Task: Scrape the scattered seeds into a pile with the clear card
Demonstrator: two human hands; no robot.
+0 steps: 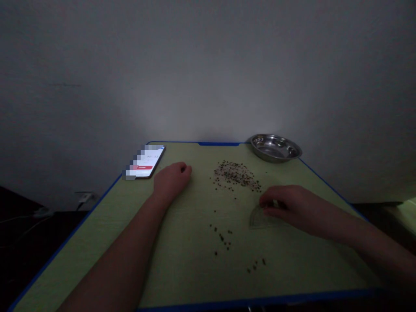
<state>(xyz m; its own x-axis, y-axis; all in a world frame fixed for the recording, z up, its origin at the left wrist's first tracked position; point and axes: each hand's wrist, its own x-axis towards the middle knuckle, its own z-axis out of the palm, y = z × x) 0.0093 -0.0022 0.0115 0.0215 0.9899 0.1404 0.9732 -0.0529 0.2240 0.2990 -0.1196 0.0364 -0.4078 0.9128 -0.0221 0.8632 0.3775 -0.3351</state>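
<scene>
My left hand [172, 180] rests on the table in a loose fist, to the left of a scattered pile of small dark grains mixed with paler ones [235, 174]. Nothing shows in its curled fingers. On the right, my right hand [286, 203] has thumb and fingers drawn together at the upper edge of a clear, half-round piece like a protractor [258, 220]. This piece is faint against the tabletop, and the hand covers part of it. Several loose dark grains [222, 237] lie nearer to me, with a smaller group [255, 266] close to the front edge.
A pale green table [185, 268] with a blue rim stands against a grey wall [208, 78]. At the back right corner sits a shiny metal bowl [276, 149]. A phone with a lit screen [147, 162] lies at the back left. The light is dim.
</scene>
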